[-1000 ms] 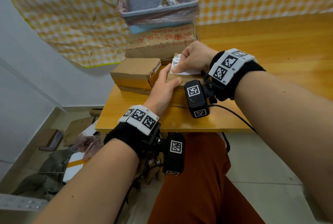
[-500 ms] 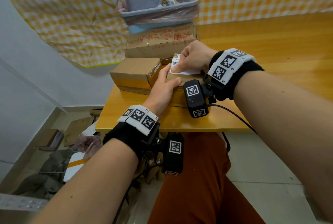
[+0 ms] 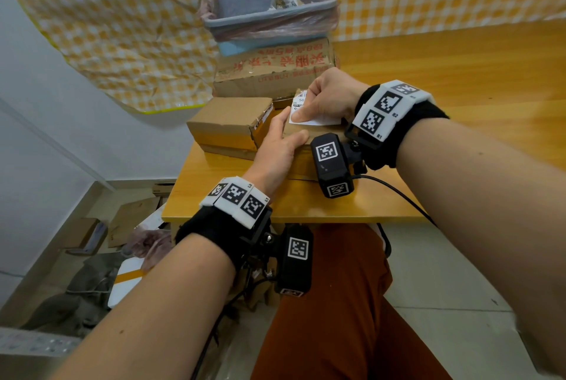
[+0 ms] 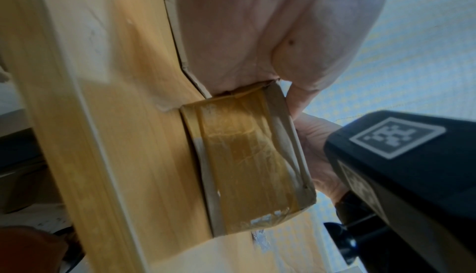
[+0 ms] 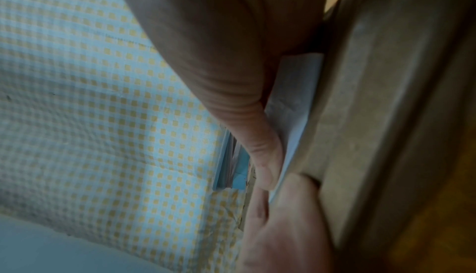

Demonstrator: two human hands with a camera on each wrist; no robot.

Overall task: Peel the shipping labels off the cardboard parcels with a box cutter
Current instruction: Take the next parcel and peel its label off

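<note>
A small cardboard parcel (image 3: 301, 162) (image 4: 244, 165) with brown tape lies near the front of the wooden table (image 3: 459, 73). My left hand (image 3: 281, 141) (image 4: 270, 23) clasps its near left corner, thumb on top and fingers along the left side. A white shipping label (image 3: 318, 120) (image 5: 296, 94) sits on the parcel's top, its printed far end raised. My right hand (image 3: 324, 101) is curled over it, and the thumb (image 5: 268, 167) presses the label's near left corner. The fingers' undersides are hidden. No box cutter shows in any view.
Another taped box (image 3: 226, 119) sits just left of the parcel. Behind stands a larger carton (image 3: 272, 73) with red print, carrying a grey lined bin (image 3: 269, 12). A checked cloth hangs behind. Flattened cardboard and bags (image 3: 92, 257) litter the floor on the left.
</note>
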